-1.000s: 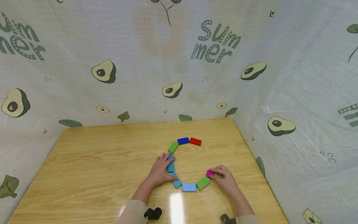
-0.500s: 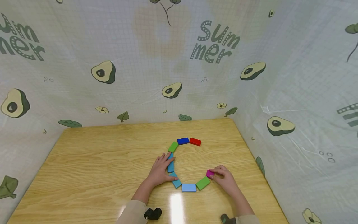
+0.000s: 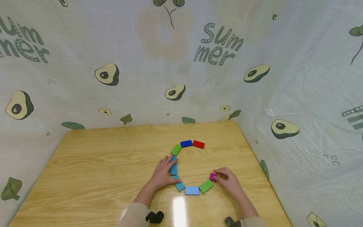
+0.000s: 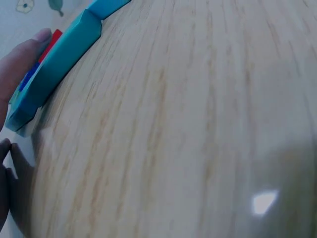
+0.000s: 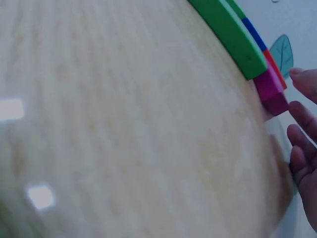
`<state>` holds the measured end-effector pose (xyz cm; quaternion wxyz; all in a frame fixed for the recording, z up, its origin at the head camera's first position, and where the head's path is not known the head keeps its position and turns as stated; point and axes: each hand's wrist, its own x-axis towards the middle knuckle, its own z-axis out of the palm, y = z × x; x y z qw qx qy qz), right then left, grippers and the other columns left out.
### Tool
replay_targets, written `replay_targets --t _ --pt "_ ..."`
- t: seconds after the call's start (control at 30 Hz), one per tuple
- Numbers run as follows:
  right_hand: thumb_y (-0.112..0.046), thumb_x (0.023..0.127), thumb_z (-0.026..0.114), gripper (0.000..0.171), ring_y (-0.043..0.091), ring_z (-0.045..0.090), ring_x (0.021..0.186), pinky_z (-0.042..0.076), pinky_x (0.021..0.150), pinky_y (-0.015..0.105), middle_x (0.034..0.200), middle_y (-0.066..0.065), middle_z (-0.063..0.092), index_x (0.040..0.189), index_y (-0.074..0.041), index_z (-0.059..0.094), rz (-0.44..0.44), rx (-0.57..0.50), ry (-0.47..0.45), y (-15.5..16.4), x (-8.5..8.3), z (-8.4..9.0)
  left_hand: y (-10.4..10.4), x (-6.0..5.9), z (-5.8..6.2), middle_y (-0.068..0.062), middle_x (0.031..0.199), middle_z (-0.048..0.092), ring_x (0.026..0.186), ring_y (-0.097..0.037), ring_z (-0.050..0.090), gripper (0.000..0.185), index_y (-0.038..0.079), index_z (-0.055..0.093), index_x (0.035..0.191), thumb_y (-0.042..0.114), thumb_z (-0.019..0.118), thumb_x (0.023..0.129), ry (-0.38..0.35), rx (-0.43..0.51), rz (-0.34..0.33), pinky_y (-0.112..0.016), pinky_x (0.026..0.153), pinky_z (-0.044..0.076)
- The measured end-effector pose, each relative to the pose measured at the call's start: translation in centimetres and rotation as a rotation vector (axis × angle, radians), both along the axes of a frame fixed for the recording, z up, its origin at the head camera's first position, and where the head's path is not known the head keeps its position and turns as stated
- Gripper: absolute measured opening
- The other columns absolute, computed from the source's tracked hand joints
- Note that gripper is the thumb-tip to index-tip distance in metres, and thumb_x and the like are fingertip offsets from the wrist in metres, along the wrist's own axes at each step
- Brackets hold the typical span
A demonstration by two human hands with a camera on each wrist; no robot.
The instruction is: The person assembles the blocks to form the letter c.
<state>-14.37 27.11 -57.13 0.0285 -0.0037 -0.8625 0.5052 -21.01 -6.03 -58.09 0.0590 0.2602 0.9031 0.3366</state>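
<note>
Coloured blocks lie on the table in a curved row that gapes at the right. My left hand (image 3: 162, 175) rests at its left side, forefinger at the long blue block (image 3: 174, 170) and thumb on the teal block (image 3: 179, 186). At the lower right end sits a small magenta block (image 3: 212, 177), against a green block (image 3: 206, 186). Beside it is my right hand (image 3: 230, 183), thumb close to its edge and forefinger lifted off its top. In the right wrist view, the fingertips (image 5: 294, 107) stand just off the magenta block (image 5: 271, 89).
A light blue block (image 3: 192, 190) forms the near part of the curve. Farther back are another green block (image 3: 176, 149), a dark blue block (image 3: 186, 143) and a red block (image 3: 198, 144). Patterned cloth (image 3: 136, 72) hangs behind and beside the wooden table (image 3: 99, 164).
My right forefinger has come up off the magenta block, and the right fingers have parted slightly. The left hand and the row of blocks hold still.
</note>
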Motion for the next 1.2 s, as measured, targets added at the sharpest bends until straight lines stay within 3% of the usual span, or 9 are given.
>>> replay_targets --t 0.27,0.67,0.93,1.2 --pt "-0.003 0.084 0.074 0.025 0.022 0.055 0.097 0.046 0.081 0.033 0.105 0.002 0.063 0.109 -0.005 0.073 0.062 0.115 0.044 -0.3 -2.3 2.3 -0.3 -0.6 1.3 -0.010 0.160 0.021 0.143 -0.040 0.019 0.092 0.016 0.041 0.150 0.044 0.085 0.073 -0.010 0.048 0.013 -0.061 0.109 0.026" --pt "-0.012 0.084 0.078 0.029 0.034 0.053 0.115 0.042 0.097 0.058 0.116 0.006 0.059 0.112 -0.008 0.071 0.222 0.247 0.121 -1.4 -5.5 5.4 -1.2 -1.4 4.7 -0.005 0.160 0.022 0.142 -0.036 0.024 0.090 0.015 0.045 0.147 0.044 0.085 0.073 0.051 -0.076 0.030 -0.059 0.109 0.029" --pt "-0.016 0.080 0.082 0.037 0.037 0.048 0.119 0.036 0.099 0.061 0.123 0.010 0.058 0.115 -0.007 0.070 0.287 0.442 0.280 -1.4 -6.8 7.3 -2.6 -1.9 7.1 -0.008 0.157 0.027 0.141 -0.036 0.028 0.098 0.017 0.041 0.149 0.056 0.083 0.069 0.216 -0.225 0.026 -0.057 0.110 0.027" --pt "-0.030 0.083 0.078 0.046 0.040 0.040 0.128 0.023 0.102 0.067 0.135 0.014 0.052 0.123 -0.009 0.067 0.289 0.631 0.406 -0.5 -7.2 8.8 -4.5 -1.9 9.6 -0.012 0.155 0.031 0.140 -0.037 0.029 0.094 0.016 0.043 0.147 0.058 0.080 0.071 0.346 -0.275 0.032 -0.062 0.109 0.025"
